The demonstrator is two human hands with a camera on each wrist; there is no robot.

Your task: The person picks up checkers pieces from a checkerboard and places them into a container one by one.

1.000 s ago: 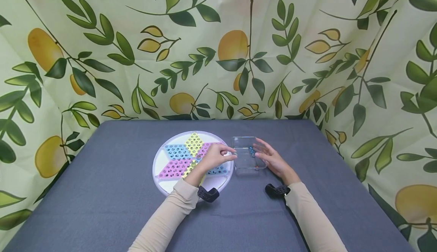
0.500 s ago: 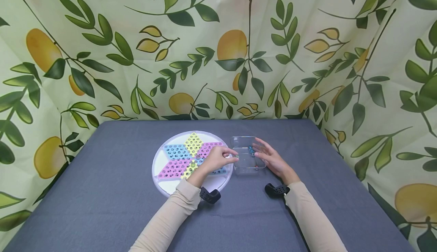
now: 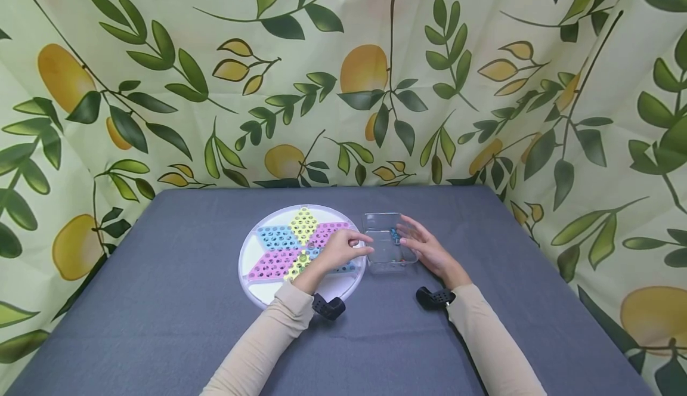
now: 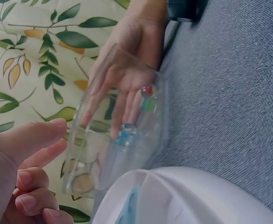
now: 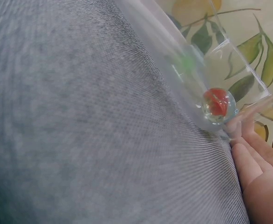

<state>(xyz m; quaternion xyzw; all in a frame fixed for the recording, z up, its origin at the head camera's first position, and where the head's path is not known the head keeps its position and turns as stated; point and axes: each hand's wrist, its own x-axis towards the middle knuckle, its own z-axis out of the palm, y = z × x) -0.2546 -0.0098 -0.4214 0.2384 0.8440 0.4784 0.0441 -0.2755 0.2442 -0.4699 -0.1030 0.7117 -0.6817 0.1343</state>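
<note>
My left hand (image 3: 339,249) is over the right edge of the round Chinese checkers board (image 3: 257,291), at the clear plastic box's left side. Its thumb and index finger stand apart with nothing visible between them; in the left wrist view its other fingers (image 4: 31,200) are curled. My right hand (image 3: 432,254) lies along the right side of the clear box (image 3: 382,253), fingers fairly straight and touching its wall. Inside the box are several blue marbles (image 4: 126,134), a red marble (image 5: 219,103) near the corner and a blurred green one (image 5: 187,63). Some marbles sit in the board's holes.
A grey cloth covers the table (image 3: 161,300). Behind it hangs a leaf and fruit patterned curtain (image 3: 322,115), which also runs along both sides. Black wrist cameras (image 3: 328,306) are strapped at both sleeves.
The left hand moved slightly right to the box's left edge, then stayed almost in place. A small greenish spot at its fingertips half a second ago is no longer visible. The right hand stays put.
</note>
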